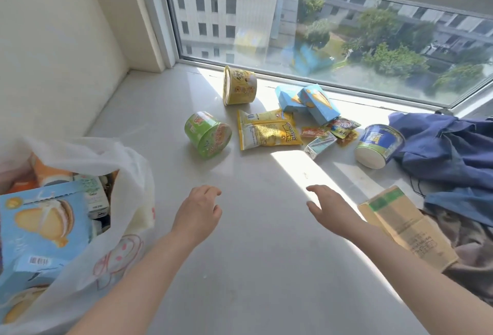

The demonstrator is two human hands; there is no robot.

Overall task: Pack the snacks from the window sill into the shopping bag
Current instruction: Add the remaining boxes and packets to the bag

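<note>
Over the near window sill [253,241] the left hand [198,212] and right hand [329,209] hover empty, fingers relaxed, while the snacks [266,131] (tubs, packets, small boxes) lie scattered far by the window [320,27] and the shopping bag [130,174] stands left.

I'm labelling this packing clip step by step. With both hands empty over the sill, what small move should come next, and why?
Probably reach the left hand forward to the green tub: it lies on its side, the snack nearest that hand and the shopping bag. Both hands are open and empty.
</note>
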